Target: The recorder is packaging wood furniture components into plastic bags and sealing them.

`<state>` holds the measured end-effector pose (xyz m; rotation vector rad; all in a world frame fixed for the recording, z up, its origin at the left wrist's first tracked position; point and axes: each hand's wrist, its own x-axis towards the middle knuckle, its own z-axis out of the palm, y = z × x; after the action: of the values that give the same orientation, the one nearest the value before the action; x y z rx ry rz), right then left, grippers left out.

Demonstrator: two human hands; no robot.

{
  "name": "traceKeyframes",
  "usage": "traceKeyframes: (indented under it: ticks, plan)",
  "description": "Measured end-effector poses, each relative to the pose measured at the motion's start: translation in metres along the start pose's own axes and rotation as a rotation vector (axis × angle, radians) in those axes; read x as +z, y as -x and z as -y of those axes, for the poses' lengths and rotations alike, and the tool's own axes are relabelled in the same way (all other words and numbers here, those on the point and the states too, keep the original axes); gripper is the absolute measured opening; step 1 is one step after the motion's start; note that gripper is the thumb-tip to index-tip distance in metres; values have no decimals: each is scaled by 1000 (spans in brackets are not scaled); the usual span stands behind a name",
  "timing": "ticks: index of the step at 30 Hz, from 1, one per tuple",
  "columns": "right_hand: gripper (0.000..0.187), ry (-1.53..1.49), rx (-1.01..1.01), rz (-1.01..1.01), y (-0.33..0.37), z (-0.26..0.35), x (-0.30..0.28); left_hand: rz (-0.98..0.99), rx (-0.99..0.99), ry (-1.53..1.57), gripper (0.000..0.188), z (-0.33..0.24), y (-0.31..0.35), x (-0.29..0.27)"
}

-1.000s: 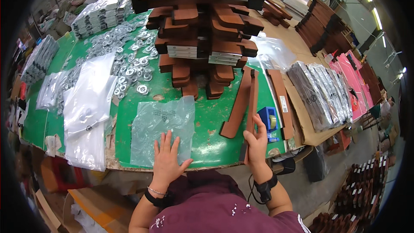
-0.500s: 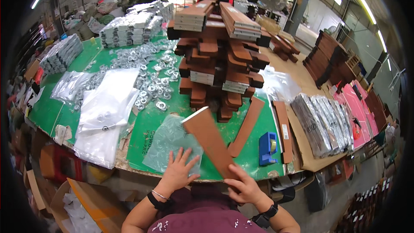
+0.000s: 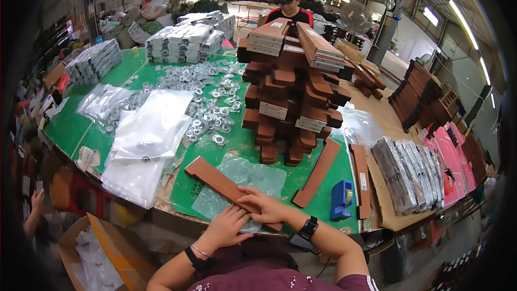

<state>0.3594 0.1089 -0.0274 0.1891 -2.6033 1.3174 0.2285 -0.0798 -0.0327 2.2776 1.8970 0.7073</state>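
Head view: a long brown flat board point(image 3: 222, 186) lies slanted across a clear plastic bag point(image 3: 245, 178) at the near edge of the green table point(image 3: 75, 124). Right hand point(image 3: 263, 205) rests on top of the board's near end, fingers curled over it, gripping. Left hand point(image 3: 229, 225) sits just beside it, fingers loosely together, touching the bag's near edge and the board's underside; exact grip cannot be told. Behind stands a tall stack of brown boards point(image 3: 293, 86). Left of it, a scatter of bagged metal washers point(image 3: 207, 113) and a pile of white bags point(image 3: 145, 140). A blue tape dispenser point(image 3: 342, 199) sits right.
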Motion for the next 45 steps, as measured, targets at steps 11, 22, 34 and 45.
traceKeyframes:
  ticks: [11, 22, 34, 45]
  plan:
    - [69, 398, 290, -43, -12, 29, -12, -175, -207, -131, 46, 56, 53, -45]
    - [52, 310, 179, -63, 8, 29, -14, -115, -297, -66, 33, 44, 40, -55]
    - [45, 385, 173, -180, 11, 11, -34, -199, -308, -203, 13, 55, 41, -51]
    - [45, 442, 139, -114, -7, 7, -25, -5, -111, 30, 52, -6, 12, -20]
